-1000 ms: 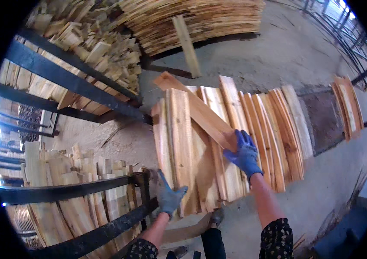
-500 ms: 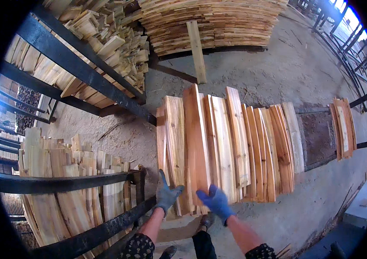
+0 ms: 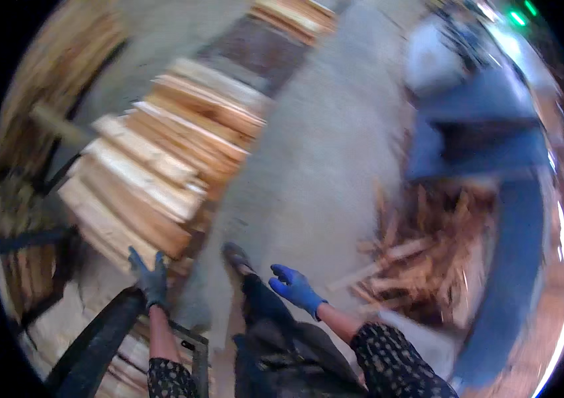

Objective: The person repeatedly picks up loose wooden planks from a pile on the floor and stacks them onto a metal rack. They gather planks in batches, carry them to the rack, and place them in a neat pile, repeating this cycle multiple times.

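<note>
Motion blurs the whole view. My left hand (image 3: 151, 277), in a grey-blue glove, has its fingers spread at the near ends of a row of wooden boards (image 3: 143, 166); whether it touches them I cannot tell. Nothing is in its fingers. My right hand (image 3: 297, 290), in a brighter blue glove, hangs over the floor in front of my body. Its fingers are loosely bent and apart, with nothing between them. The boards lie side by side, pale and reddish brown, slanting across the left half.
A dark metal bar (image 3: 100, 338) runs close by my left forearm, with stacked planks beside it. On the right, wood scraps (image 3: 428, 259) lie heaped beside a blue machine (image 3: 481, 126). More boards (image 3: 295, 16) are at the top.
The view has swung to the right, bringing the scrap heap and blue machine in. My right hand has come away from the boards; my left stays by their near ends.
</note>
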`<state>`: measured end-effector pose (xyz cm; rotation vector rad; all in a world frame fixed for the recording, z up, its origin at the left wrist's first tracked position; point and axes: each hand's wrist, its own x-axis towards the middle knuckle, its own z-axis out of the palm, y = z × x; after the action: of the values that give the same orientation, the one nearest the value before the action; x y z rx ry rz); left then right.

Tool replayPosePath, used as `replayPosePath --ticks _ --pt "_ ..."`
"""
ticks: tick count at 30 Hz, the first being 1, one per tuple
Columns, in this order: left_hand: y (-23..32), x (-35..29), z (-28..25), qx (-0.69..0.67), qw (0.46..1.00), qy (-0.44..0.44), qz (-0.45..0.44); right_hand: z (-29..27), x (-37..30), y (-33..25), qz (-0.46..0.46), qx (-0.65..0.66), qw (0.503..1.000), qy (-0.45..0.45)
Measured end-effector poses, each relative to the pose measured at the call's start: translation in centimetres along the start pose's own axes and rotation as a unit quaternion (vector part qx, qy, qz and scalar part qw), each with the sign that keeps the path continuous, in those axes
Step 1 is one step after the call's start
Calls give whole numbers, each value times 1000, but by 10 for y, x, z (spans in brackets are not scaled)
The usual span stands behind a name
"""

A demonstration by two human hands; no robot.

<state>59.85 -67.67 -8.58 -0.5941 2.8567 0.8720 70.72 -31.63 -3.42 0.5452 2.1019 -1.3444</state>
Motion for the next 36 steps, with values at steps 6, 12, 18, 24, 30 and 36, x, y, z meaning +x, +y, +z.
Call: replayPosePath --ticks 6,12,18,24,30,36 --pt "38 -172 61 -306 886 -345 -46 -9 -256 177 300 90 941 125" --pt "16 -290 59 -180 808 -539 -156 89 -416 267 304 323 864 239" --pt "14 -332 77 -177 822 -531 -108 116 -492 345 180 363 858 316" --pt "69 -433 100 -304 817 -476 -112 128 -546 446 137 588 757 250" --pt "12 -610 153 -237 719 -653 -5 165 -654 499 275 664 644 262" --pt "-11 -738 147 -137 681 -702 -157 247 -724 558 339 601 657 302"
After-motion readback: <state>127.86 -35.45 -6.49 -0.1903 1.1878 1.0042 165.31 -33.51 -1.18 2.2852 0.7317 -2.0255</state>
